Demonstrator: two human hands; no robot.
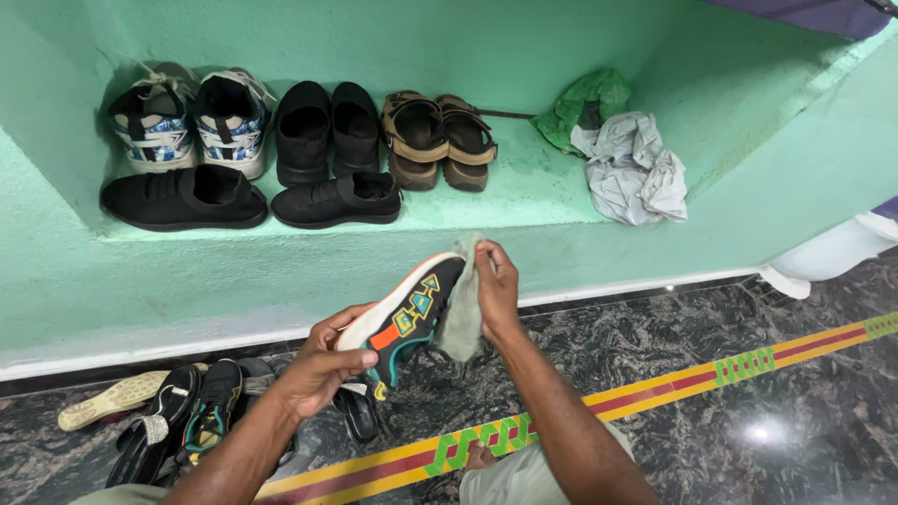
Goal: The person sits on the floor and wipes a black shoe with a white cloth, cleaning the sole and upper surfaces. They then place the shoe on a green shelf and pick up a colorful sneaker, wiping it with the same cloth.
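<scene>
My left hand (318, 369) grips the heel end of a black sports shoe (408, 313) with orange, teal and yellow markings, held tilted with its toe up and to the right. My right hand (496, 290) presses a pale grey-green cloth (462, 313) against the toe end of that shoe. Both hands are held above the dark marble floor (655, 346), in front of a green ledge (281, 271).
On the green shelf sit white-and-blue sneakers (192, 117), black shoes (327, 126), brown sandals (438, 138), two black slip-ons (253, 198), a green bag (585, 103) and crumpled white cloth (631, 168). Several sandals and shoes (178, 416) lie on the floor at the left.
</scene>
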